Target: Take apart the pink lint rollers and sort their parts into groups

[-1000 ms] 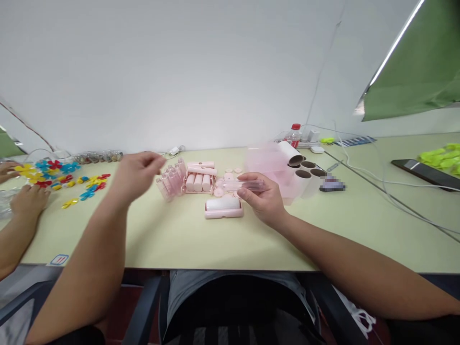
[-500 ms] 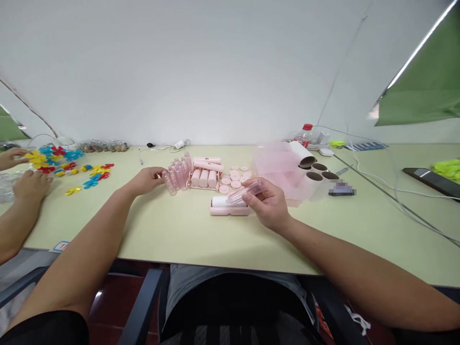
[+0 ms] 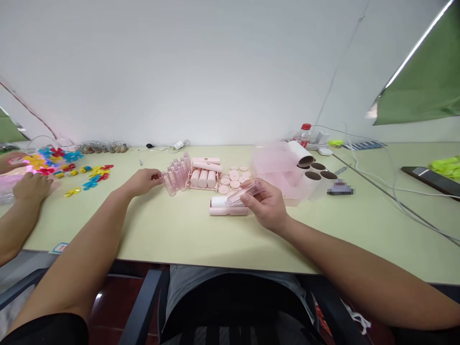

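My right hand [image 3: 269, 205] grips a clear pink plastic tube [image 3: 235, 196], tilted with its lower end to the left. Just beneath that tube lies a pink case with a white roll in it [image 3: 229, 210]. My left hand [image 3: 145, 183] is at the left edge of a cluster of similar clear pink tubes [image 3: 177, 176]. Its fingers are curled together by the nearest tube; what they pinch, if anything, is hidden. Pink cases with rollers [image 3: 203, 177] sit right of the cluster. Beyond the tube in my right hand are several flat pink discs [image 3: 234, 179].
At right stand a translucent pink plastic bag [image 3: 271, 165], white rolls with brown cores [image 3: 301, 153], a red-capped bottle [image 3: 305, 134], cables and a phone [image 3: 420, 177]. At far left, another person's hands [image 3: 32, 188] work by colourful flower-shaped pieces [image 3: 57, 155].
Both my hands stay almost still, the right one keeping the clear tube. The view shifts slightly. A pink-purple glow now shows by the other person's hands.
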Motion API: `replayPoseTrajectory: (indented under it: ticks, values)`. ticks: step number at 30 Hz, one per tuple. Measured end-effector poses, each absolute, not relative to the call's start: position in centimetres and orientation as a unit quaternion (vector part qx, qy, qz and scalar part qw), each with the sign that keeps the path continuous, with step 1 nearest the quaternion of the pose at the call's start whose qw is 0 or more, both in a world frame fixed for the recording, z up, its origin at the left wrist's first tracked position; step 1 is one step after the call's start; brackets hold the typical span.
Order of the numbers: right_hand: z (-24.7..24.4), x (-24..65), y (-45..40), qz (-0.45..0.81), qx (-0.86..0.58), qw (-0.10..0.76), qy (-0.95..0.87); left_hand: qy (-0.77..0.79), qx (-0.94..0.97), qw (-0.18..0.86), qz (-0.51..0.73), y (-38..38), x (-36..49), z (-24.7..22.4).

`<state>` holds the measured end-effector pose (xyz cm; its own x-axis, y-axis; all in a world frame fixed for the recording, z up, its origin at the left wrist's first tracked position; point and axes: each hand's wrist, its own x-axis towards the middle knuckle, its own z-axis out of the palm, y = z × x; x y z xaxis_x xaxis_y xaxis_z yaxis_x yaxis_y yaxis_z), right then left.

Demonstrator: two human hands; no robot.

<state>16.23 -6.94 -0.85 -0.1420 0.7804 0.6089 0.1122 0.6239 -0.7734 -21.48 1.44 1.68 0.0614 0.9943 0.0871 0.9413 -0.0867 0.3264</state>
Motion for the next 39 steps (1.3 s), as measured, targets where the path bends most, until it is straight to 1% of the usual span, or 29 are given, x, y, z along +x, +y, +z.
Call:
replayPoseTrajectory:
  ticks: [2,4,7,9,11,13,14,16,18,20,22,25,30,35,37,39]
  values:
    - [-0.6,16.2,-7.0,0.285,-0.313,0.577,-0.698,0.707,0.683,0.092,0.160,0.6,-21.7,3.1]
    - [-0.5,16.1,-7.0,0.301,-0.300,0.580,-0.695,0.750,0.619,0.096,0.213,-0.7,-21.8,5.1]
    - [-0.6,16.0,-6.9,0.375,-0.275,0.552,-0.693,0.747,0.522,0.116,0.396,-2.8,-21.0,8.5]
    - [-1.0,15.9,-6.8,0.400,-0.267,0.531,-0.698,0.656,0.522,0.180,0.515,-3.9,-19.5,10.4]
    - [-1.3,16.0,-6.7,0.370,-0.273,0.520,-0.720,0.545,0.568,0.267,0.555,-4.7,-16.7,11.5]
    - [-1.3,16.1,-6.7,0.316,-0.288,0.502,-0.752,0.482,0.625,0.336,0.514,-5.1,-13.1,11.7]
    - [-1.3,16.1,-6.7,0.287,-0.293,0.491,-0.768,0.466,0.654,0.364,0.472,-5.2,-11.0,11.5]
    - [-0.9,16.2,-6.9,0.237,-0.293,0.470,-0.798,0.449,0.698,0.408,0.381,-5.3,-7.1,10.4]
    - [-0.6,16.3,-7.1,0.194,-0.288,0.452,-0.822,0.414,0.716,0.459,0.325,-5.1,-4.1,8.9]
    - [-0.3,16.3,-7.3,0.164,-0.300,0.437,-0.832,0.385,0.710,0.492,0.324,-4.8,-2.3,7.2]
    - [-0.1,16.3,-7.4,0.149,-0.333,0.421,-0.830,0.370,0.691,0.512,0.350,-4.5,-1.6,5.8]
    - [0.1,16.1,-7.7,0.131,-0.389,0.380,-0.829,0.373,0.667,0.508,0.398,-4.3,-1.6,4.2]
    - [0.1,16.0,-8.1,0.046,-0.420,0.347,-0.838,0.424,0.645,0.443,0.456,-4.6,-1.2,3.1]
    - [-0.1,16.1,-8.3,-0.078,-0.434,0.299,-0.846,0.466,0.642,0.406,0.453,-4.9,-0.5,2.8]
    - [-0.2,16.2,-8.2,-0.108,-0.441,0.285,-0.844,0.488,0.633,0.401,0.448,-5.0,-0.3,2.7]
    - [-0.2,16.2,-8.2,-0.123,-0.443,0.277,-0.844,0.495,0.615,0.417,0.450,-5.0,-0.2,2.6]
